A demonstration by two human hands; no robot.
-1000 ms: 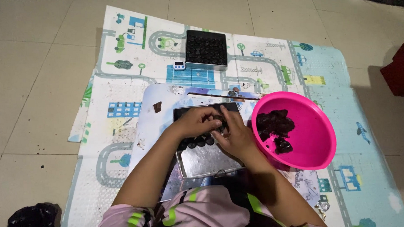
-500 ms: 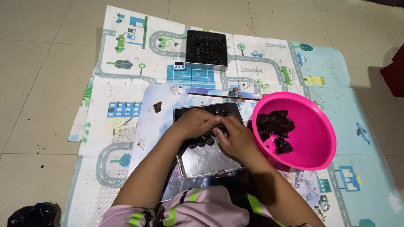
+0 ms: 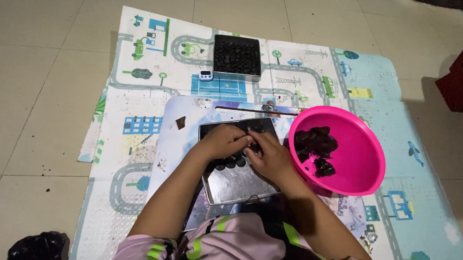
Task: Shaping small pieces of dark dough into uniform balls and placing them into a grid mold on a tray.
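Dark lumps (image 3: pixel 231 162) sit in a row in the shallow metal tray (image 3: pixel 239 184), mid play mat, right in front of the person. Vs a sec ago: barely any change. Both hands are over the same spot at the tray's upper half, w/ fingers bunched together. Left hand (image 3: pixel 222 141) curled over the row, fingertips pinched in; right hand (image 3: pixel 266 155) meets it, fingers closed round something small & dark, can't tell exactly what. Judging by that, shaping/placing of one lump is ongoing and the row is only part filled, w/ the tray's lower half bare.

Pink bowl (image 3: pixel 350 156) w/ dark clumps just right of the tray, touching or nearly. Full black tray (image 3: pixel 236 56) further up the mat, small white timer (image 3: pixel 205 75) beside it. Thin dark stick (image 3: pixel 256 109) above the metal tray. Mat (image 3: pixel 136 97) has a road print & is speckled w/ crumbs; pale tiled floor around it, black bag (image 3: pixel 34 255) bottom left, dim room
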